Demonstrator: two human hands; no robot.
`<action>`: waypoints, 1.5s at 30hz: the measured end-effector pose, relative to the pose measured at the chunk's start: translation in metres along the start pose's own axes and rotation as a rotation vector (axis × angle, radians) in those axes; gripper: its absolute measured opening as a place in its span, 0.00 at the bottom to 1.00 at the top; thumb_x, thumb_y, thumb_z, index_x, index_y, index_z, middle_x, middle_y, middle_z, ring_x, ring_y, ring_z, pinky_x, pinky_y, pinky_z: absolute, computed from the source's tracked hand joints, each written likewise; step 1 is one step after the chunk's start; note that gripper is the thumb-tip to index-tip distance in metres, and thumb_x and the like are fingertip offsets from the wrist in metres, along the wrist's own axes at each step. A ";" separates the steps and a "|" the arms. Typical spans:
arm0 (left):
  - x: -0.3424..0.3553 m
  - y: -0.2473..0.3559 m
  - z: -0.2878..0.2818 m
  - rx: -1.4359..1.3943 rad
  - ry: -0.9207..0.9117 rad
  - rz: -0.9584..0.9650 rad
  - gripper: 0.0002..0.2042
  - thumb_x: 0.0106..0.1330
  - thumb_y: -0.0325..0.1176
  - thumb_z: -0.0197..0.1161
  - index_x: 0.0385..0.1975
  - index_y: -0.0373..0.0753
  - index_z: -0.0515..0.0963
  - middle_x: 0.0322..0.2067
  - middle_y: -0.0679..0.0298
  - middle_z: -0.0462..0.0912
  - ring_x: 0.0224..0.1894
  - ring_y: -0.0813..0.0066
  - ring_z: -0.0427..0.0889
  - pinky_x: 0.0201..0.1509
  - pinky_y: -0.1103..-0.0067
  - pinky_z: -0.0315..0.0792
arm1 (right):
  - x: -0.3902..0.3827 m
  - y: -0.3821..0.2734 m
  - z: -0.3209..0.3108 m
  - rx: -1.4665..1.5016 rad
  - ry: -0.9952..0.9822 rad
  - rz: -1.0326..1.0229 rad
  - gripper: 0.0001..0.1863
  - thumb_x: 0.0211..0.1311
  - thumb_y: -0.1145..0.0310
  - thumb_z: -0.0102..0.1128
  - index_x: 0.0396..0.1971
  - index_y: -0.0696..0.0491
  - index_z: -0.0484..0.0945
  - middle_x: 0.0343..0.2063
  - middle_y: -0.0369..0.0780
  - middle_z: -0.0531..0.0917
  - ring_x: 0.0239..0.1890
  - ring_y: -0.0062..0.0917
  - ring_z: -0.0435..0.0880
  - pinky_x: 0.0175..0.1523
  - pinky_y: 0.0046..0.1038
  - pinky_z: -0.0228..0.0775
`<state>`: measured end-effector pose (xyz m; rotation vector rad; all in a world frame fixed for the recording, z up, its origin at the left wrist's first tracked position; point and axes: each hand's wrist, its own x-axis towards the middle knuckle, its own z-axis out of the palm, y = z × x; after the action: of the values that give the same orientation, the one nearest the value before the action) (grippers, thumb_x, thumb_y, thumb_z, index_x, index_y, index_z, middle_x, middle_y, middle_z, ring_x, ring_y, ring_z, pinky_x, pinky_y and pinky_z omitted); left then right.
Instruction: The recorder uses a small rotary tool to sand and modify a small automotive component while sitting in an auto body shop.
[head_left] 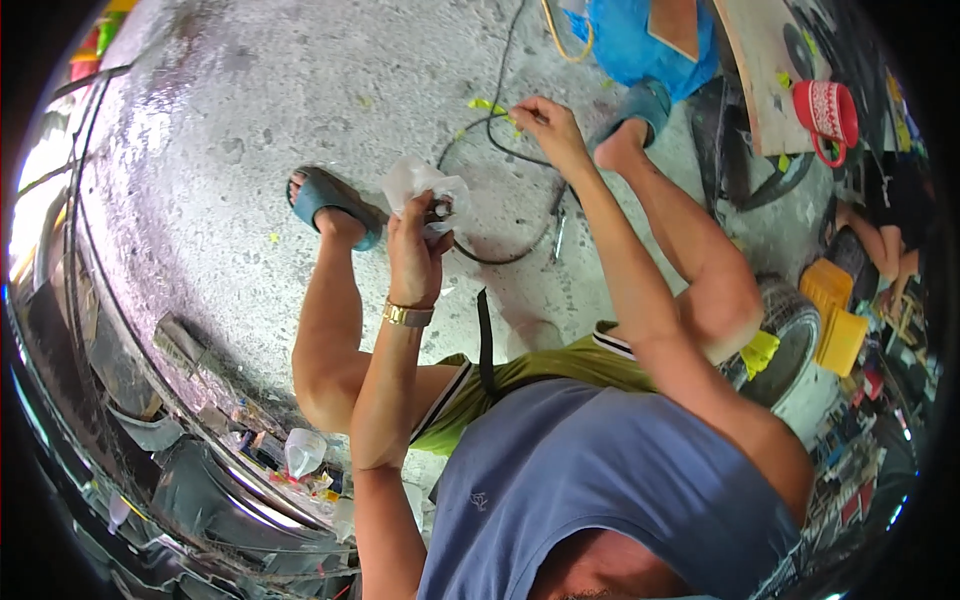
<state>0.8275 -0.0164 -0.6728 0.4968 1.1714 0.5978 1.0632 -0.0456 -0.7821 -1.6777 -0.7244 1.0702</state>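
Two hands are busy over the grey concrete floor. The left hand is closed around a crumpled white plastic bag, with a small dark thing pinched at the bag's mouth — too small to tell what it is. A gold wristband sits on that wrist. The right hand reaches farther out, fingers pinched narrow on the thin black rubber tube, right by a scrap of yellow-green tape.

The tube lies on the floor in a big loose loop between the two feet in blue slippers. Its long way runs from the right hand down and round toward the left hand, so it curls and does not point just one way. A small metal stem lies by the loop's right side.

The job looks only partly done — the tube is out and flat on the floor, one spot is being worked on, and the rest of the loop is untouched.

Farther off sit a red patterned mug, a blue plastic sheet, yellow boxes and a grey tyre.
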 end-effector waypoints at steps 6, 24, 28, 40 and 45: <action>0.000 -0.004 0.002 0.042 -0.055 0.128 0.08 0.64 0.39 0.55 0.32 0.42 0.73 0.22 0.73 0.70 0.17 0.88 0.61 0.18 0.86 0.54 | -0.090 -0.126 0.043 -0.137 -0.207 -0.374 0.09 0.58 0.64 0.60 0.33 0.53 0.79 0.39 0.35 0.79 0.36 0.25 0.80 0.39 0.27 0.70; 0.007 0.003 0.012 -0.223 -0.335 -0.005 0.19 0.69 0.53 0.45 0.43 0.44 0.72 0.32 0.71 0.77 0.24 0.81 0.69 0.25 0.84 0.62 | -0.085 -0.189 0.018 -1.184 -0.436 -0.615 0.20 0.54 0.76 0.53 0.48 0.43 0.75 0.37 0.39 0.77 0.31 0.36 0.81 0.32 0.36 0.73; 0.000 0.003 0.016 -0.220 -0.303 -0.051 0.19 0.69 0.52 0.45 0.43 0.44 0.72 0.32 0.70 0.78 0.24 0.82 0.69 0.25 0.84 0.63 | -0.089 -0.186 0.009 -1.197 -0.415 -0.639 0.24 0.53 0.78 0.51 0.50 0.40 0.74 0.37 0.38 0.76 0.30 0.36 0.81 0.31 0.36 0.74; 0.002 0.020 0.016 -0.373 -0.379 -0.051 0.22 0.70 0.53 0.43 0.48 0.40 0.71 0.32 0.70 0.75 0.16 0.85 0.52 0.16 0.88 0.47 | -0.083 -0.187 -0.013 -0.224 -0.166 -0.564 0.13 0.59 0.72 0.57 0.44 0.48 0.79 0.36 0.34 0.80 0.29 0.18 0.81 0.32 0.22 0.72; -0.004 0.022 -0.001 -0.361 -0.366 -0.058 0.23 0.69 0.54 0.45 0.50 0.41 0.69 0.34 0.70 0.76 0.17 0.84 0.53 0.16 0.87 0.47 | -0.029 0.035 -0.019 0.060 -0.040 -0.024 0.07 0.56 0.69 0.60 0.33 0.55 0.81 0.25 0.35 0.82 0.26 0.19 0.80 0.36 0.21 0.70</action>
<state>0.8214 -0.0025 -0.6566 0.2477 0.7082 0.6220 1.0675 -0.0896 -0.8031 -1.5974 -0.7294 1.1009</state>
